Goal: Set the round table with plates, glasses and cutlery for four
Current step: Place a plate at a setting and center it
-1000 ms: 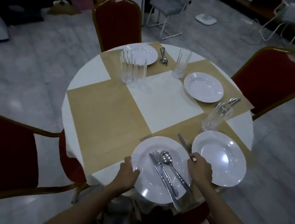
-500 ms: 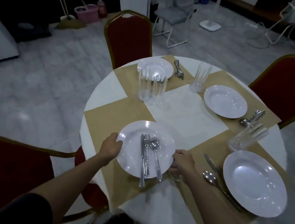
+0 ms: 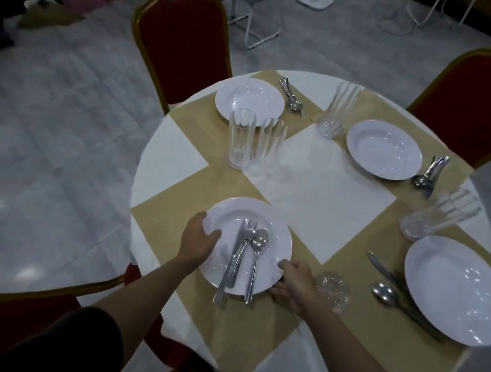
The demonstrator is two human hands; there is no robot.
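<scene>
The person holds the near plate [image 3: 271, 220] at the table's [image 3: 166, 163] near-left side, over a tan runner [image 3: 179, 208]. The left hand [image 3: 200, 239] grips the plate's left rim, thumb on top and fingers curled under the edge. The right hand [image 3: 294, 280] grips the lower right rim in the same way. Whether the plate rests on the cloth or is just above it cannot be told.

A knife [image 3: 230, 264], fork [image 3: 244, 247] and spoon [image 3: 256, 255] lie side by side on this plate, their handles pointing toward the person and overhanging the near rim. A glass [image 3: 332, 290] stands just beside the right hand.

To the right lies a second plate [image 3: 457, 289], with another knife [image 3: 379, 265] and spoon [image 3: 385, 292] along its left edge and a tumbler [image 3: 438, 214] beyond it. A third plate [image 3: 384, 149] sits further back with bunched cutlery [image 3: 428, 174] at its right and a tall glass [image 3: 337, 109] at its left. The far plate [image 3: 250, 101] has cutlery [image 3: 291, 94] on its right, and two glasses [image 3: 240, 137] stand together in front of it. Red chairs [image 3: 181, 42] ring the table.
</scene>
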